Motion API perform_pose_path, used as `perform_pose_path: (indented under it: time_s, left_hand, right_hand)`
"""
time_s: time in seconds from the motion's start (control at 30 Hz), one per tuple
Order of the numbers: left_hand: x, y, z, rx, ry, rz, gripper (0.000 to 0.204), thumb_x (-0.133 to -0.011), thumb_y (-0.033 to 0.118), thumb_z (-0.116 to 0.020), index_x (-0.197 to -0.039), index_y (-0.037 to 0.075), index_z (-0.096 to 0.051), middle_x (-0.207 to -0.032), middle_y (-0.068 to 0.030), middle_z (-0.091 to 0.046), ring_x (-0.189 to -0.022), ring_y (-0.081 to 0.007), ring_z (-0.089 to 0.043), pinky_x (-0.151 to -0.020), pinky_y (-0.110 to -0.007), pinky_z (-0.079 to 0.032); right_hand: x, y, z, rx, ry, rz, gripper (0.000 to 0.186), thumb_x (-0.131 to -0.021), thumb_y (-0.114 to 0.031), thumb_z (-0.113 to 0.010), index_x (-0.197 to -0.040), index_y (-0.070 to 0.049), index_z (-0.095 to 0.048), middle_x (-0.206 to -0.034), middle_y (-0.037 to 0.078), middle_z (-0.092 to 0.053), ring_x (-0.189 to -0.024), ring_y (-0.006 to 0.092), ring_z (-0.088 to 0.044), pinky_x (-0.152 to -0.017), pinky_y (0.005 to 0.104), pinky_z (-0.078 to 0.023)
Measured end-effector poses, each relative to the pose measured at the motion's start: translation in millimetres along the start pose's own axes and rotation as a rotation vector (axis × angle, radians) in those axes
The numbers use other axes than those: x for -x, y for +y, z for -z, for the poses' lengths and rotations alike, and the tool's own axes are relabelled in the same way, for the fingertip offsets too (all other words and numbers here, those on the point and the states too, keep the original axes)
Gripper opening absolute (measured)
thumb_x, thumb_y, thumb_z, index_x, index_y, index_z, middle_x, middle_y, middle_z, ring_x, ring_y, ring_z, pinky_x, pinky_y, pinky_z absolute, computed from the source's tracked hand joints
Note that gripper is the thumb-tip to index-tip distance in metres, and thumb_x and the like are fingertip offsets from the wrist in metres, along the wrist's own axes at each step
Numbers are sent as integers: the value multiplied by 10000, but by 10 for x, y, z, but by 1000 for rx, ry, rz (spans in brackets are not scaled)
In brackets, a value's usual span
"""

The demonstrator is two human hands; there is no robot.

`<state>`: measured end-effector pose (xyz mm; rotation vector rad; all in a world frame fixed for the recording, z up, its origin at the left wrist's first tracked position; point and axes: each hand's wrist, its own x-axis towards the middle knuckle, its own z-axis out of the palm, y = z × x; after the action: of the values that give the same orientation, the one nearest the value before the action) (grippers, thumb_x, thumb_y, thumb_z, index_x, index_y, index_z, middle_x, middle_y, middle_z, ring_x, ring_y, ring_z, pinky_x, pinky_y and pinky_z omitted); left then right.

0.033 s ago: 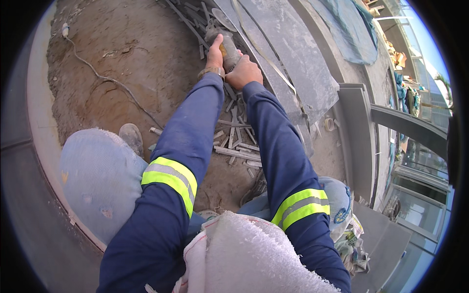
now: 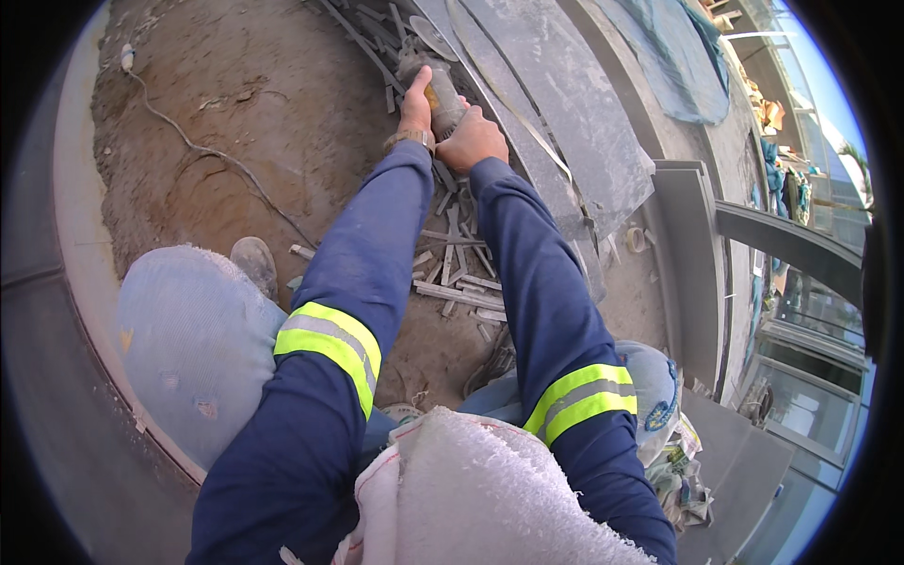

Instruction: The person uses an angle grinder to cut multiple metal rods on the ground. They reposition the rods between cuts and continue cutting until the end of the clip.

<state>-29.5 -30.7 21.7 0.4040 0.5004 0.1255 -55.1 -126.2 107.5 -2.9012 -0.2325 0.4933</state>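
I have left hand (image 2: 415, 111) and right hand (image 2: 475, 143), fingers (image 2: 422, 81) closed around the grinder (image 2: 446, 98) beside the slab (image 2: 574, 118); grinding seems in hand, next needing steady guiding.

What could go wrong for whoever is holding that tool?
The left hand and right hand are bare on the power tool, so a slip could hurt them on its disc or the nearby grey slab. Loose strips littering the ground might make footing unsure. The cord lying across the dirt could snag.
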Motion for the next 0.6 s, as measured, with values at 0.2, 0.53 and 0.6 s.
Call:
perform_pose_path:
  time_s: [0.2, 0.53, 0.6]
  left_hand:
    - [17, -39, 87, 56, -71, 73, 425, -930, 474, -608, -962, 51, -625, -817, -163, -677, -695, -318, -664, -691, -433, -565]
    - [160, -126, 73, 61, -70, 52, 425, -936, 478, -601, -978, 55, -612, -825, -171, -668, -701, -329, -659, -679, -447, -564]
    - [164, -130, 69, 69, -71, 78, 423, -935, 478, -603, -978, 57, -612, -816, -171, -668, -699, -328, -658, -678, -445, -563]
  right_hand:
    - [92, 49, 23, -5, -19, 6, 905, -710, -398, -774, -1459, -60, -396, -1147, 230, -676, -1083, 370, -664, -961, 420, -518]
    - [227, 148, 22, -23, 11, 38, 855, -664, -413, -800, -1323, 17, -467, -1113, 270, -675, -1055, 400, -667, -930, 439, -528]
    - [235, 156, 26, -28, 29, 51, 828, -648, -414, -807, -1256, 57, -499, -1093, 289, -676, -1040, 413, -670, -916, 445, -534]
